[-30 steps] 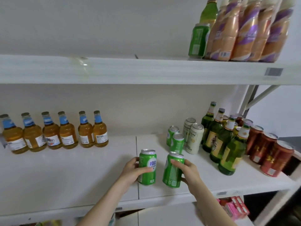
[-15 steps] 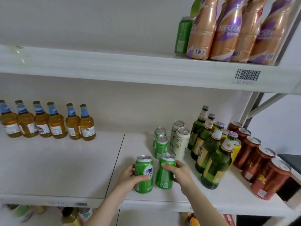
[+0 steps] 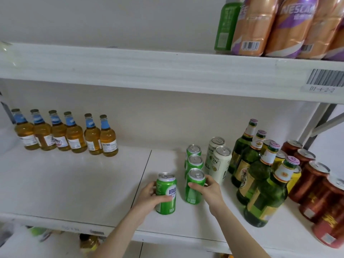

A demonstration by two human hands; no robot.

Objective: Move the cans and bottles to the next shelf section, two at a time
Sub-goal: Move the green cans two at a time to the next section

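My left hand point(image 3: 149, 199) grips a green can point(image 3: 166, 192) standing upright on the right shelf section point(image 3: 195, 224), just right of the seam. My right hand point(image 3: 208, 191) grips a second green can point(image 3: 194, 186), which stands at the front of a row with two more green cans point(image 3: 194, 159) behind it. Two white cans point(image 3: 219, 161) stand to their right. Green glass bottles point(image 3: 260, 175) and dark red cans point(image 3: 316, 185) fill the right end. Several amber bottles with blue neck labels point(image 3: 74, 135) stand at the back of the left section point(image 3: 74, 183).
An upper shelf point(image 3: 167, 71) overhangs close above, carrying orange-and-purple coffee bottles point(image 3: 290, 25) and a green can point(image 3: 226, 25) at its right. A grey bracket point(image 3: 323, 120) slants at the right end. Blurred items show on the lower shelf point(image 3: 89, 241).
Both cans, held a little tilted in front of the shelf a second ago, now stand upright on the right section. The right-hand can has joined the green row. The camera has come closer.
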